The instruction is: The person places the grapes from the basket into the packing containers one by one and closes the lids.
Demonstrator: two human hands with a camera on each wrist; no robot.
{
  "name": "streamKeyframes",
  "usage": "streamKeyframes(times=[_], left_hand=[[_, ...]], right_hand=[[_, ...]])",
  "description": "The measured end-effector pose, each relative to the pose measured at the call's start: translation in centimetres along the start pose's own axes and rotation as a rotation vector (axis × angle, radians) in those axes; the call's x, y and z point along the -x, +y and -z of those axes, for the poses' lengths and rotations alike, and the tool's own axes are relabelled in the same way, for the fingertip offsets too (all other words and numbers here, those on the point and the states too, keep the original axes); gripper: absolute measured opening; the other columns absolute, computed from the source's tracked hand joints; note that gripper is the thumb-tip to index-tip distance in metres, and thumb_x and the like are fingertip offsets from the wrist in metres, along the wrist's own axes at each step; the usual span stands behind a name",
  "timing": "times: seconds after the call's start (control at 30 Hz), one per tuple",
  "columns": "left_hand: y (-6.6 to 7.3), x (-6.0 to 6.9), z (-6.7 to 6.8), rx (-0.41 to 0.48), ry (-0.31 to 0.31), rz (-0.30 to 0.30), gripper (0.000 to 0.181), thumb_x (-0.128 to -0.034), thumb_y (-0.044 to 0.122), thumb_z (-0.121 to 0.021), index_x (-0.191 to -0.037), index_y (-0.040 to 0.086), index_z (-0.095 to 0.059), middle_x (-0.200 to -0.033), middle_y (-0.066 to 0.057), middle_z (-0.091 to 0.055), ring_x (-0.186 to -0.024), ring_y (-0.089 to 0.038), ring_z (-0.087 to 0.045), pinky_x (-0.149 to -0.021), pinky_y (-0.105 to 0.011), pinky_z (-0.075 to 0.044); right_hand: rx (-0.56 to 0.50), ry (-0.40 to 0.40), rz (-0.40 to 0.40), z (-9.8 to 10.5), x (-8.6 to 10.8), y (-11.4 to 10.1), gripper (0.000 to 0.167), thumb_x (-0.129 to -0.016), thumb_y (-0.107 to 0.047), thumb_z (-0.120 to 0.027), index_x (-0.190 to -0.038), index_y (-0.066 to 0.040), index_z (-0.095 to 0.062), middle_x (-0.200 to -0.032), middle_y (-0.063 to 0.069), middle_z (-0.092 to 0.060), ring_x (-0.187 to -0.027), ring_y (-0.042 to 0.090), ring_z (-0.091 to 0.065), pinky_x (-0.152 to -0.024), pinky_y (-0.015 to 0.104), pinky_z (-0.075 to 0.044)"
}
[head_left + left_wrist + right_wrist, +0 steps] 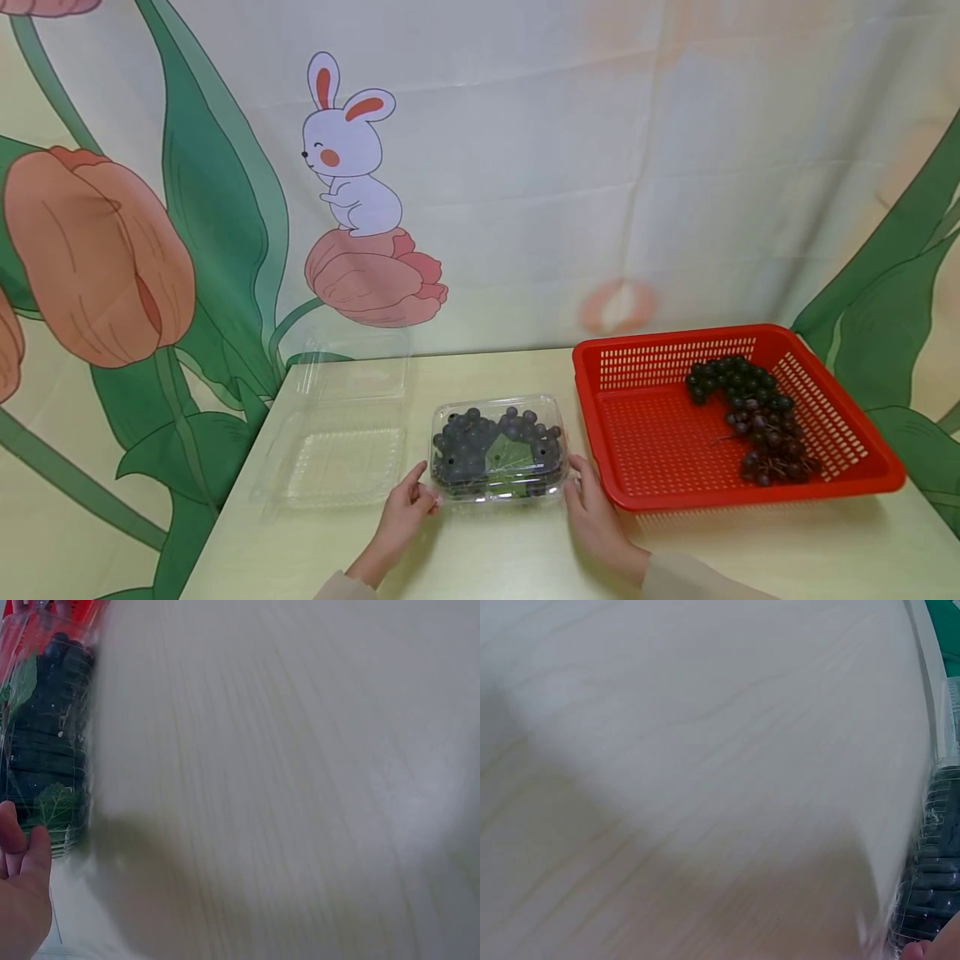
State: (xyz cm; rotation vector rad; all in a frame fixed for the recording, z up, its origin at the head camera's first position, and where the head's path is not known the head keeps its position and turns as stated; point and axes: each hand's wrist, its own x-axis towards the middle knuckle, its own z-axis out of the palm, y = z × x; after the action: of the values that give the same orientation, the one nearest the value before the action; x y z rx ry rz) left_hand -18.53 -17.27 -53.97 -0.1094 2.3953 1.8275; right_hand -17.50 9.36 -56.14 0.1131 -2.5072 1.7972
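Note:
A closed clear plastic clamshell box (498, 492) of dark grapes (465, 442) sits near the middle of the table. Under its lid a green leaf (510, 454) lies between the grapes. At the box's front left corner, my left hand (401, 521) holds the edge with thumb and forefinger, the other fingers curled in. My right hand (596, 521) holds the right end, thumb and fingers against the side. The left wrist view shows the left thumb and finger at one end of the box (49, 742). Only a bit of the right hand (934, 949) appears in the right wrist view.
To the right stands a red plastic basket (652, 442), with bunches of dark grapes (765, 417) along its right side. An open, clear clamshell box (345, 462) lies left, its lid tipped back near the printed curtain (510, 208). The pale table (480, 567) lies beneath everything.

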Motion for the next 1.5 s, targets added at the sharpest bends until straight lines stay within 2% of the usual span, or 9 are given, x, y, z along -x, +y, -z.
streamKeyframes(times=[0.27, 0.43, 0.5, 0.6, 0.8, 0.97, 1.1, 1.27, 1.5], left_hand=[[-0.3, 0.0, -0.1, -0.073, 0.048, -0.012, 0.055, -0.0830, -0.004, -0.042, -0.135, -0.009, -0.024, -0.075, -0.015, -0.055, -0.065, -0.010, -0.050, -0.063, -0.020, -0.044], [-0.6, -0.2, -0.2, -0.124, 0.072, -0.051, 0.054, -0.0838, -0.003, -0.043, -0.135, -0.007, -0.025, -0.073, -0.010, -0.054, -0.064, -0.008, -0.051, -0.063, -0.019, -0.044], [-0.6, -0.1, -0.3, -0.146, 0.087, -0.070, 0.053, -0.0841, -0.003, -0.043, -0.134, -0.008, -0.026, -0.073, -0.008, -0.054, -0.063, -0.007, -0.050, -0.062, -0.019, -0.044], [-0.7, -0.2, -0.4, -0.181, 0.116, -0.082, 0.052, -0.0843, -0.002, -0.044, -0.134, -0.006, -0.028, -0.072, -0.008, -0.054, -0.062, -0.005, -0.049, -0.061, -0.019, -0.044], [-0.6, -0.1, -0.6, -0.213, 0.166, -0.082, 0.049, -0.0862, -0.001, -0.043, -0.133, -0.005, -0.031, -0.071, -0.008, -0.055, -0.061, -0.005, -0.047, -0.059, -0.019, -0.043], [-0.5, 0.0, -0.8, -0.183, 0.202, -0.069, 0.046, -0.0879, 0.001, -0.042, -0.133, -0.005, -0.031, -0.072, -0.011, -0.055, -0.058, -0.005, -0.047, -0.056, -0.019, -0.043], [-0.5, 0.0, -0.9, -0.149, 0.214, -0.066, 0.046, -0.0881, -0.001, -0.041, -0.133, -0.006, -0.031, -0.074, -0.014, -0.055, -0.058, -0.005, -0.048, -0.056, -0.019, -0.045], [-0.4, 0.0, -1.0, -0.154, 0.230, -0.074, 0.046, -0.0877, -0.001, -0.041, -0.132, -0.006, -0.032, -0.072, -0.014, -0.055, -0.058, -0.006, -0.049, -0.056, -0.019, -0.045], [-0.5, -0.1, -1.0, -0.142, 0.245, -0.084, 0.045, -0.0869, -0.002, -0.040, -0.131, -0.006, -0.034, -0.072, -0.017, -0.056, -0.056, -0.005, -0.049, -0.055, -0.019, -0.046]], right_hand=[[-0.080, 0.017, -0.029, -0.4, -0.7, -0.7, 0.032, -0.092, -0.005, -0.036, -0.124, 0.000, -0.036, -0.126, 0.021, -0.041, -0.117, 0.032, -0.042, -0.094, 0.046, -0.036], [-0.161, 0.047, -0.096, -0.8, -1.2, -0.9, 0.029, -0.091, -0.002, -0.035, -0.120, 0.002, -0.036, -0.120, 0.022, -0.041, -0.088, 0.020, -0.054, -0.076, 0.034, -0.047], [-0.206, 0.059, -0.121, -1.0, -1.3, -0.9, 0.028, -0.091, 0.001, -0.034, -0.119, 0.002, -0.035, -0.118, 0.021, -0.040, -0.074, 0.013, -0.052, -0.067, 0.029, -0.047], [-0.263, 0.071, -0.143, -1.1, -1.6, -1.1, 0.029, -0.090, 0.004, -0.034, -0.119, 0.004, -0.034, -0.117, 0.022, -0.040, -0.065, 0.008, -0.048, -0.060, 0.024, -0.046], [-0.276, 0.115, -0.155, -1.5, -1.9, -1.4, 0.033, -0.087, 0.009, -0.035, -0.120, 0.004, -0.035, -0.118, 0.023, -0.040, -0.059, 0.009, -0.045, -0.053, 0.020, -0.044], [-0.257, 0.158, -0.148, -2.0, -2.2, -1.1, 0.035, -0.083, 0.014, -0.036, -0.116, 0.005, -0.040, -0.115, 0.024, -0.045, -0.055, 0.007, -0.045, -0.050, 0.020, -0.044], [-0.237, 0.181, -0.149, -2.2, -2.3, -0.9, 0.035, -0.082, 0.015, -0.038, -0.114, 0.005, -0.042, -0.114, 0.024, -0.047, -0.057, 0.008, -0.047, -0.050, 0.020, -0.045], [-0.217, 0.203, -0.148, -2.4, -2.3, -1.1, 0.036, -0.080, 0.016, -0.038, -0.114, 0.004, -0.043, -0.114, 0.024, -0.048, -0.062, 0.011, -0.048, -0.051, 0.020, -0.045], [-0.203, 0.222, -0.136, -2.5, -2.2, -1.4, 0.036, -0.079, 0.016, -0.039, -0.113, 0.004, -0.044, -0.114, 0.024, -0.048, -0.059, 0.009, -0.047, -0.050, 0.019, -0.045]])
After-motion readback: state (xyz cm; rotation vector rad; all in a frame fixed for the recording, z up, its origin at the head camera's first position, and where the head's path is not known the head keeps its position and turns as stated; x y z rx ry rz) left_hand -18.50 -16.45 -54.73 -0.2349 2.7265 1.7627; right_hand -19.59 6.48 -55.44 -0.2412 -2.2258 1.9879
